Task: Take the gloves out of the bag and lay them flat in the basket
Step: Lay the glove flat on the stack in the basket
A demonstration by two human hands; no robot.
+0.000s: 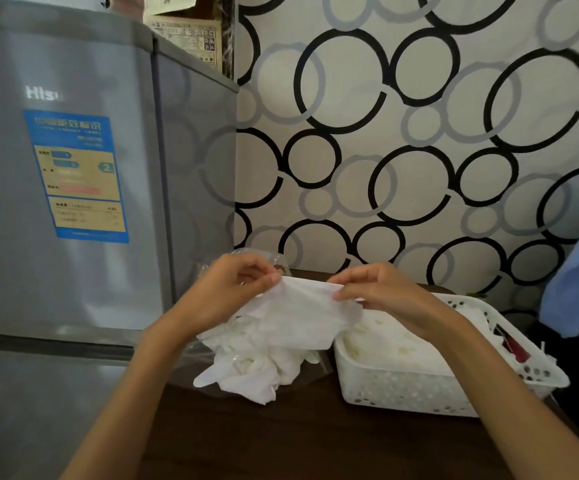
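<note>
The left hand (227, 285) and the right hand (381, 292) each pinch the top edge of one white glove (301, 313) between thumb and fingers, stretching it between them above the dark bench (281, 438). Below it, a crumpled heap of gloves (256, 365) lies on the clear bag (194, 358) near the bench's left edge. Just right of the heap stands the white perforated basket (402, 389), with flat gloves already inside. A grey fridge (73, 168) stands beside the bench's left edge.

Left grip (236, 289), right grip (381, 289) raised, pinching.
</note>
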